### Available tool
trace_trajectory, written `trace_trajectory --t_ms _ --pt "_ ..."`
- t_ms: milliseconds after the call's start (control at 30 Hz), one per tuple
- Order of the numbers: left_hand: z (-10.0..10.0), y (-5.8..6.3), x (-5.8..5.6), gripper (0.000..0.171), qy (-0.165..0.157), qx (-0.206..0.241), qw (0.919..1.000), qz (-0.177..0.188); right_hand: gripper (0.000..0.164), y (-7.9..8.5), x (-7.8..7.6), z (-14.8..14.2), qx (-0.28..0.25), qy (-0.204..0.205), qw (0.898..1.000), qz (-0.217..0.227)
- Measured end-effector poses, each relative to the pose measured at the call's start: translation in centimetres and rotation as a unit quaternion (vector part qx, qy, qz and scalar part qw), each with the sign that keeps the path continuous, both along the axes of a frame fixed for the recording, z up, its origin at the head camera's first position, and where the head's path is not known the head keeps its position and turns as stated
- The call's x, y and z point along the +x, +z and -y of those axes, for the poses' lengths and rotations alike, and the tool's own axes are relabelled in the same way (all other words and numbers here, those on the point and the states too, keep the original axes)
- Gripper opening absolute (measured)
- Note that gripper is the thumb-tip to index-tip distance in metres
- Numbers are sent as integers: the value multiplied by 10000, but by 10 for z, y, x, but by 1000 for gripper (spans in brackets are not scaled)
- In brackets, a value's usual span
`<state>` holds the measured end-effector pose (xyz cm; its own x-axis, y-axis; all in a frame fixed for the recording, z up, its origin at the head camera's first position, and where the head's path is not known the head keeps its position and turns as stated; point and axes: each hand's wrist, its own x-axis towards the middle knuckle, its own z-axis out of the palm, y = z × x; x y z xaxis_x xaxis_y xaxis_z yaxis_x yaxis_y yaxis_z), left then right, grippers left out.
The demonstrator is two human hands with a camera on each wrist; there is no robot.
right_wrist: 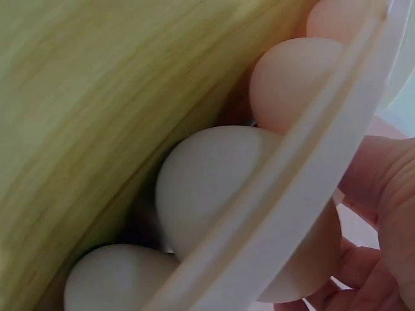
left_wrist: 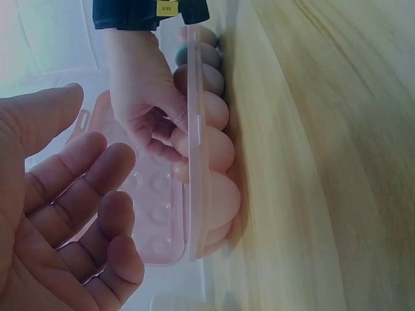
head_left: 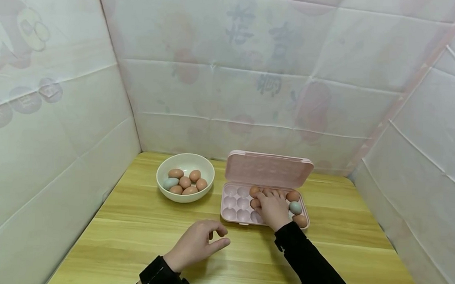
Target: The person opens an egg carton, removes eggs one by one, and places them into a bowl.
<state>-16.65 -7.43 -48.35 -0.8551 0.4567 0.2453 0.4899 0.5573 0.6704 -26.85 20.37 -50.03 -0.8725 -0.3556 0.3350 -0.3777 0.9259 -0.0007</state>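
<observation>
My right hand (head_left: 274, 210) reaches over the pink egg box (head_left: 228, 220), whose lid stands up at the back. Between its thumb and fingers sits a brown egg (head_left: 254, 203), low at a middle-row hollow; the left wrist view shows the same pinch on the egg (left_wrist: 179, 138). Brown eggs and a pale blue-green egg (head_left: 295, 208) fill hollows at the right end, some hidden under the hand. The hollows in the left columns hold nothing. My left hand (head_left: 198, 240) hovers over the table in front of the box, fingers loosely bent, holding nothing.
Left of the box stands a cream bowl (head_left: 163, 164) with several brown eggs (head_left: 189, 191) and one pale blue-green egg (head_left: 170, 183). Both sit toward the back of the wooden table (head_left: 127, 240). Printed white sheets (head_left: 230, 94) wall in the back and sides.
</observation>
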Motion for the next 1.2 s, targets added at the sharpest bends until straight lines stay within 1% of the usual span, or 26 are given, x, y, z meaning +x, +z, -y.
trace_trajectory --t_ms 200,333,367,433,500,533,567,633,700,733,767,800,867,967,1033,1067,1100,1200 --pt "-1 1 2 17 78 64 9999 -39 46 5 8 -4 -212 135 9996 -85" --pt "-1 1 2 15 199 76 9997 -124 51 11 12 -6 -452 45 9990 -22" --pt "-1 2 2 14 240 69 9996 -140 51 13 13 -7 -592 19 9982 5" --pt "-1 2 1 14 324 46 9992 -219 50 16 15 -8 -1073 -8 9942 106" --pt "0 2 1 17 438 0 9984 -366 48 20 18 -9 -1742 2 9842 318" --pt "1 2 0 19 499 -14 9977 -466 48 21 21 -9 -2124 45 9760 481" --pt "1 2 -1 22 553 -35 9966 -608 48 23 24 -10 -2571 107 9636 730" --pt "3 4 -3 30 646 -66 9933 -959 49 27 30 -12 -3328 200 9349 1213" --pt "5 6 -7 36 715 -193 9871 -1422 50 31 37 -13 -3911 252 9059 1607" --pt "6 8 -9 39 721 -245 9832 -1660 51 33 40 -14 -4128 297 8929 1773" --pt "8 10 -11 41 723 -312 9783 -1917 51 34 43 -15 -4303 318 8823 1879" --pt "9 12 -14 43 714 -378 9730 -2161 51 36 46 -16 -4396 347 8764 1934" --pt "12 16 -18 46 666 -502 9608 -2646 51 40 50 -17 -4639 440 8591 2118" --pt "15 23 -24 49 505 -552 9447 -3193 49 45 56 -16 -5038 532 8249 2509" --pt "15 27 -27 49 398 -559 9358 -3457 50 48 61 -15 -5270 555 8011 2784" --pt "15 28 -28 51 356 -553 9315 -3578 51 50 63 -14 -5361 561 7912 2888" --pt "14 30 -29 51 322 -554 9275 -3683 52 51 65 -12 -5446 518 7829 2962" --pt "12 33 -30 53 272 -539 9177 -3927 52 55 71 -8 -5544 529 7702 3108"
